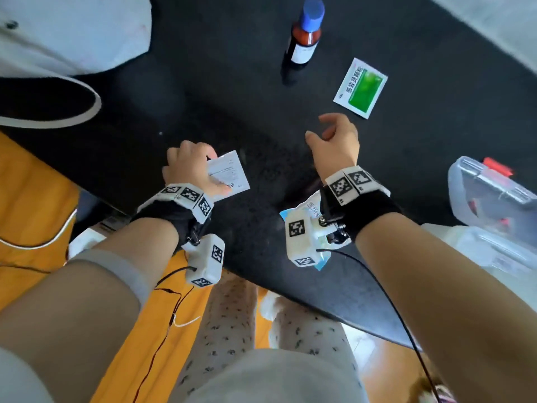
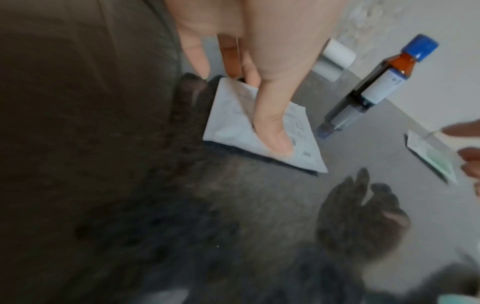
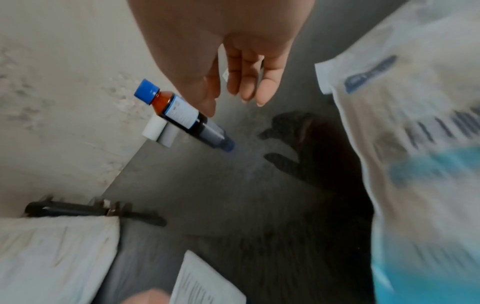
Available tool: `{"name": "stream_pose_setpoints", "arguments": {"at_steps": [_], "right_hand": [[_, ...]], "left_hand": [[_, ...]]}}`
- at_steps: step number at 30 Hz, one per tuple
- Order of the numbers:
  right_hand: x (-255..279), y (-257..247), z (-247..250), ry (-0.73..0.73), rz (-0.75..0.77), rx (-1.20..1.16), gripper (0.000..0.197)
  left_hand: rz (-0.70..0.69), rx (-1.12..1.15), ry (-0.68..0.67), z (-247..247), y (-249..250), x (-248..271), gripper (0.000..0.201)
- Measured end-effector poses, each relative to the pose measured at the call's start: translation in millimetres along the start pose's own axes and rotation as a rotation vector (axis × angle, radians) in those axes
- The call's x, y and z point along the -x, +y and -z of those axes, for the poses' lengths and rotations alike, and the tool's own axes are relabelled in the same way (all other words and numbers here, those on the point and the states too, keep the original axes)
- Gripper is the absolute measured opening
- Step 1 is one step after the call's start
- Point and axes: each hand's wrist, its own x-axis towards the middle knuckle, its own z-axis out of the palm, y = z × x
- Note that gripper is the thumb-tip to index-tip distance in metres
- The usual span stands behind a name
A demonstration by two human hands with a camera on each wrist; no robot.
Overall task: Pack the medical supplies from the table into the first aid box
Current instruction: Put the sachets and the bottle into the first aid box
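The black table (image 1: 238,91) lies under both hands and carries every loose item. The clear plastic first aid box (image 1: 494,205) sits at the table edge, well to the outer side of the right wrist, with a red catch showing on it; whether it is open cannot be told from here. A soft blue-and-white pack (image 1: 302,216) lies directly beneath the right wrist, partly hidden by the wrist camera. The brown bottle (image 1: 305,36) with a blue cap stands upright well beyond the fingertips of the right hand. A small white roll (image 2: 335,59) stands beyond the bottle, seen only in the wrist views. The green sachet (image 1: 360,88) lies flat just past the right hand (image 1: 334,138), which hovers above the table with fingers loosely curled and holding nothing. The left hand (image 1: 189,167) pins the white sachet (image 1: 232,173) against the table, thumb flat on top and fingers bent at its far edge; the grip appears to be a pinch in progress. Handling, as judged: both sachets are light, thin and flexible, and lie flush on a smooth surface, so a nail or fingertip under one edge or corner is needed, or a slide to the table edge. The bottle looks heavier and possibly glass; take it round the body, upright.
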Motion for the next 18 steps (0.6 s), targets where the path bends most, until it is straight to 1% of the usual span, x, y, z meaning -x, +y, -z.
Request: {"name": "stream_pose_setpoints", "arguments": {"at_steps": [3, 5, 7, 10, 12, 14, 15, 17, 18], "right_hand": [[-30.2, -6.2, 14.9, 0.130, -0.081, -0.017, 0.048], [-48.2, -7.9, 22.2, 0.229, -0.161, -0.043, 0.055], [-67.1, -10.5, 28.2, 0.277, -0.255, -0.041, 0.059], [-90.6, -11.8, 29.4, 0.234, -0.369, 0.080, 0.067], [-98.7, -11.3, 27.6, 0.214, -0.372, 0.161, 0.071], [-102.8, -9.2, 26.2, 0.203, -0.360, 0.181, 0.069], [-102.9, -8.5, 26.4, 0.169, -0.361, 0.183, 0.068], [-102.5, -6.9, 29.9, 0.080, -0.368, 0.191, 0.063], [-102.8, -5.7, 31.8, 0.043, -0.362, 0.191, 0.060]], "left_hand": [[0.009, 0.147, -0.062, 9.1, 16.1, -11.5, 0.041], [0.023, 0.276, -0.037, 15.1, 25.4, -14.4, 0.032], [0.018, 0.396, -0.017, 18.7, 36.3, -18.2, 0.027], [0.045, 0.652, -0.043, 22.2, 51.3, -23.6, 0.024], [0.094, 0.796, -0.078, 21.4, 58.3, -27.5, 0.023], [0.112, 0.923, -0.114, 19.9, 65.2, -30.1, 0.022], [0.099, 0.952, -0.131, 19.0, 68.1, -30.1, 0.025], [0.053, 0.940, -0.161, 16.2, 74.2, -31.3, 0.029], [0.033, 0.929, -0.169, 15.4, 77.7, -30.4, 0.028]]}}
